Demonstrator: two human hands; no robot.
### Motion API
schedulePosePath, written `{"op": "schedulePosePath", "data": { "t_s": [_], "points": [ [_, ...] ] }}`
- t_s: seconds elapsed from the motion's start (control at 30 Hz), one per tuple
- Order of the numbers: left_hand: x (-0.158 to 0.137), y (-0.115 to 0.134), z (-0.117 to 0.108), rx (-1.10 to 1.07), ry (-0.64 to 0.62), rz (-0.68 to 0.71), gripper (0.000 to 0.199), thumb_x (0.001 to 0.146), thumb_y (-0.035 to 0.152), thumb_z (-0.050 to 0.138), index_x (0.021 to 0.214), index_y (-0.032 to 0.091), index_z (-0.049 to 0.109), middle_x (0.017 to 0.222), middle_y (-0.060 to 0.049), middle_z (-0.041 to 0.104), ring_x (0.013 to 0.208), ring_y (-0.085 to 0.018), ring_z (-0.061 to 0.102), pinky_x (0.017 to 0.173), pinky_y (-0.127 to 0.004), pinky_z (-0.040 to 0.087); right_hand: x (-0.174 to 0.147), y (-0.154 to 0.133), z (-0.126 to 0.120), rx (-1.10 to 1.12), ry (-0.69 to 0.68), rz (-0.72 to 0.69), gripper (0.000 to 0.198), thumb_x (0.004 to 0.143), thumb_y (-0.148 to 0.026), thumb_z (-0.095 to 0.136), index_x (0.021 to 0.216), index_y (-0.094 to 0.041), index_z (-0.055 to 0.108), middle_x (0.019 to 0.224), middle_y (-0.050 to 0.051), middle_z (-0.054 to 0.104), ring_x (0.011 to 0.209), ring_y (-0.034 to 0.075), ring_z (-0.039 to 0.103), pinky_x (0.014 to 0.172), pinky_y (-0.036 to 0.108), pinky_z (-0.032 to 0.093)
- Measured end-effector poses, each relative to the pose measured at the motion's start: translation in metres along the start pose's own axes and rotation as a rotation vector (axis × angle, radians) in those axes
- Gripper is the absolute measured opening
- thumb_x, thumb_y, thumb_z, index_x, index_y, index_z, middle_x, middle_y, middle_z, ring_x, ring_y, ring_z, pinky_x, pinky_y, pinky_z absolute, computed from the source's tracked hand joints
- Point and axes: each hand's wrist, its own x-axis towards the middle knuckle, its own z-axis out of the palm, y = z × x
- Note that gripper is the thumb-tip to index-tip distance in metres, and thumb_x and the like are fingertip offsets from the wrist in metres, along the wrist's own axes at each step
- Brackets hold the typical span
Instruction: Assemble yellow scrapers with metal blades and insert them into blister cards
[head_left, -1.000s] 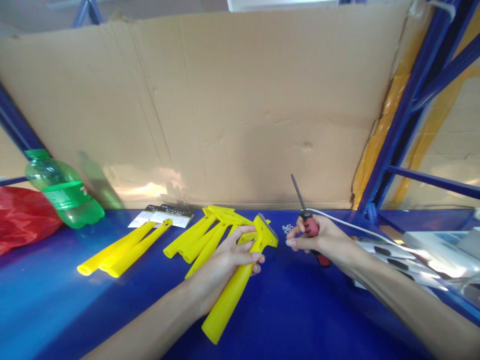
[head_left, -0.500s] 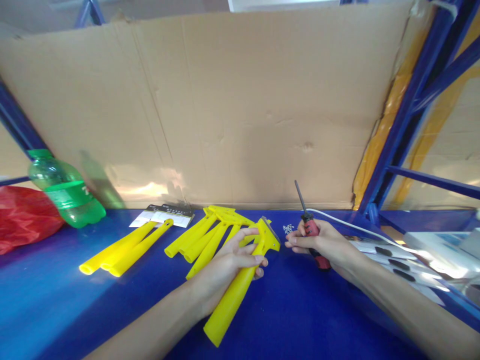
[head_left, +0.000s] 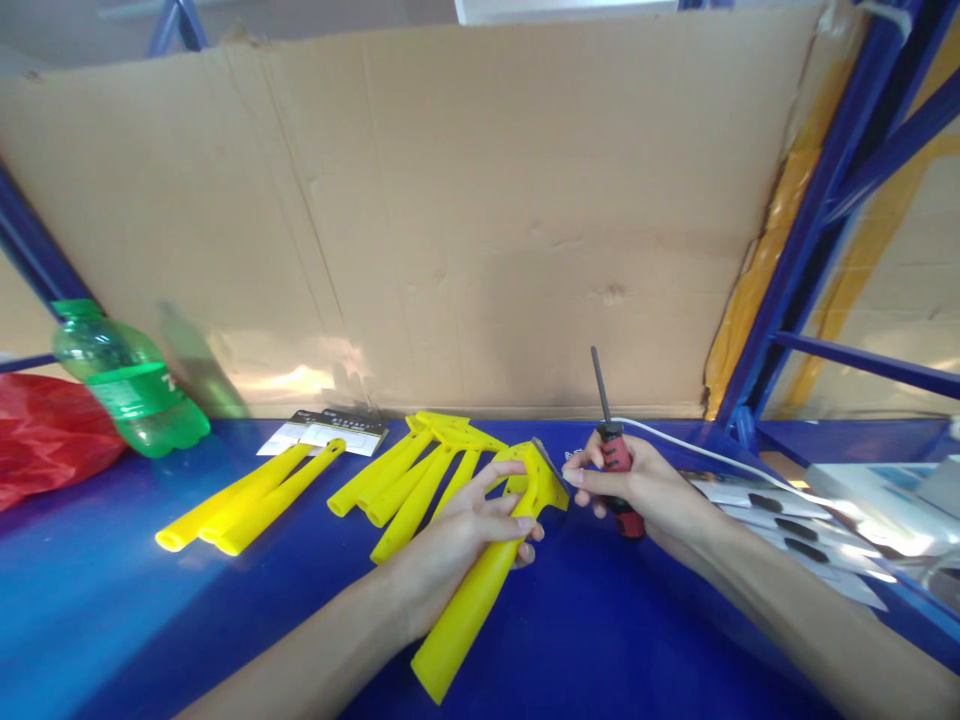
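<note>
My left hand (head_left: 461, 525) is wrapped around the neck of a yellow plastic scraper (head_left: 466, 625), its thick handle slanting toward me. The metal blade edge (head_left: 551, 462) sits at the scraper's head, facing right. My right hand (head_left: 649, 485) holds a red and black screwdriver (head_left: 616, 456), shaft pointing up and away. The right thumb and fingertip are pinched close to the scraper's head; any small part between them is too small to make out. Several small pale parts (head_left: 569, 455) lie just behind the right fingers, mostly hidden.
Several yellow scraper handles (head_left: 409, 500) lie left of my left hand. Further left are yellow handled pieces (head_left: 247, 500) with cards (head_left: 345, 436). A green bottle (head_left: 142, 400) and red bag (head_left: 52, 425) stand left. White cards (head_left: 795, 530) and a cable (head_left: 720, 465) lie right; cardboard (head_left: 480, 220) rises behind.
My right hand has moved left, bringing its pinched fingertips up to the scraper's head and covering most of the small parts. The scraper has shifted slightly right.
</note>
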Motion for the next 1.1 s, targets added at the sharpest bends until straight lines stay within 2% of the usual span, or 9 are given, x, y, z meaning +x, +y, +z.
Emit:
{"op": "schedulePosePath", "data": {
  "t_s": [0.07,0.17,0.37,0.6,1.1],
  "points": [
    [0.001,-0.001,0.001,-0.028,-0.009,-0.010,0.063,0.068,0.001,0.076,0.124,0.021,0.053,0.094,-0.004,0.062,0.075,-0.016,0.067,0.062,-0.024,0.047,0.000,0.000,0.003,0.031,-0.033,-0.051,0.058,0.048,-0.036,0.100,0.066,-0.020,0.047,0.076,-0.003,0.073,0.042,0.005,0.055,0.038,0.019,0.041],
    [0.002,-0.003,0.003,-0.077,-0.037,-0.028,0.061,0.069,-0.001,0.075,0.122,0.021,0.054,0.093,-0.004,0.063,0.075,-0.015,0.066,0.062,-0.024,0.047,0.003,0.003,0.009,0.052,-0.067,-0.134,0.057,0.053,-0.037,0.099,0.067,-0.020,0.046,0.076,-0.003,0.074,0.036,0.003,0.048,0.037,0.020,0.037],
    [0.005,-0.007,0.001,-0.153,-0.094,-0.040,0.058,0.067,0.001,0.081,0.116,0.022,0.058,0.097,-0.007,0.066,0.074,-0.015,0.065,0.062,-0.025,0.045,0.008,0.006,0.014,0.007,-0.045,-0.150,0.061,0.045,-0.035,0.100,0.065,-0.021,0.044,0.073,-0.003,0.074,0.033,0.004,0.047,0.036,0.021,0.036],
    [0.004,-0.007,-0.001,-0.163,-0.103,-0.037,0.055,0.066,0.001,0.084,0.111,0.022,0.061,0.096,-0.007,0.066,0.075,-0.016,0.065,0.063,-0.026,0.044,0.003,0.003,0.013,-0.024,-0.058,-0.154,0.057,0.048,-0.032,0.100,0.065,-0.020,0.047,0.073,-0.004,0.073,0.037,0.004,0.050,0.040,0.021,0.039],
    [0.002,-0.006,0.000,-0.144,-0.123,-0.055,0.061,0.069,0.001,0.082,0.121,0.022,0.057,0.098,-0.009,0.065,0.077,-0.018,0.066,0.064,-0.027,0.043,0.002,0.002,0.011,-0.029,-0.103,-0.192,0.056,0.053,-0.033,0.099,0.065,-0.021,0.045,0.072,-0.003,0.073,0.037,0.005,0.049,0.041,0.022,0.040]
  ]
}}
